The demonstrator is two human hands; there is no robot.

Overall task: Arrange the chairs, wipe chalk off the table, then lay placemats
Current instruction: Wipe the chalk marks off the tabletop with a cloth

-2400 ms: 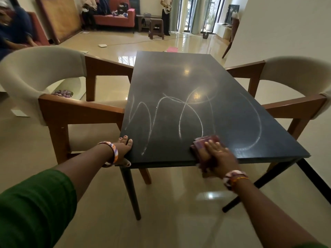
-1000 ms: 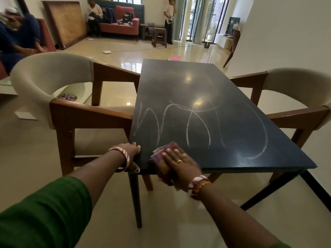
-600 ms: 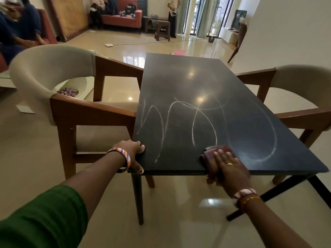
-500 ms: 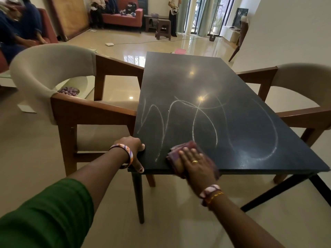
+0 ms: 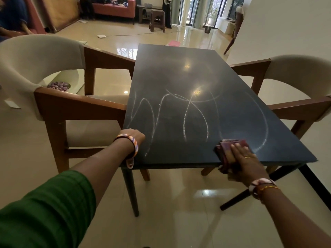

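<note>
Right hand [image 5: 240, 159] grip: our flat, spread fingers press the maroon cloth [image 5: 226, 146] onto the table [image 5: 179, 72] at its near right edge. Left hand [image 5: 133, 140] grips the near left corner. Chalk scribbles [image 5: 188, 115] cover the middle; chairs [image 5: 59, 97] flank both sides.

You stand in a long living room with a glossy cream tile floor [image 5: 179, 203] mirroring ceiling lights. Far beyond your grip, a red sofa [image 5: 114, 9] sits against the back wall beside a small wooden stool [image 5: 158, 20]. Tall glass doors [image 5: 195, 9] admit daylight. A white wall [image 5: 286, 25] rises to your right.
</note>
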